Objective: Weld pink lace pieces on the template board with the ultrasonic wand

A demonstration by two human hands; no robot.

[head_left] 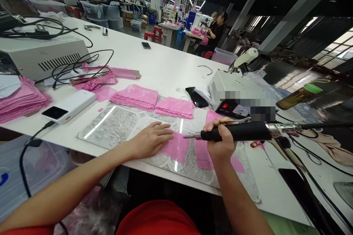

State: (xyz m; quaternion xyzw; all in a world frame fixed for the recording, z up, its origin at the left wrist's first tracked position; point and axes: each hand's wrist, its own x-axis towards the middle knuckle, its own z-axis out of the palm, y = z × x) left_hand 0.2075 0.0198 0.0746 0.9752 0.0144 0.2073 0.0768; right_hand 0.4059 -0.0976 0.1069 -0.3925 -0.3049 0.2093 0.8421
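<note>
My left hand [150, 140] lies flat with outstretched fingers, its fingertips at the edge of a pink fabric piece [176, 149]. That piece rests on a grey speckled board [110, 126] with a glossy surface. In my right hand [222, 141] is a black-handled, corded tool [242, 132], held level. Its slim metal tip points left, over the top right of the fabric. A thin metal implement also shows by the right fingers; its kind I cannot tell. More pink fabric pieces [203, 154] lie under the right hand. Behind the hands sit two pink lace stacks [135, 96] [174, 107].
A control box [242, 90] with a red display stands at the back right. On the left are another box [52, 57] with coiled cables, a white power bank [73, 104] and stacked pink fabric [23, 99]. A bottle [299, 95] lies right. People sit farther back.
</note>
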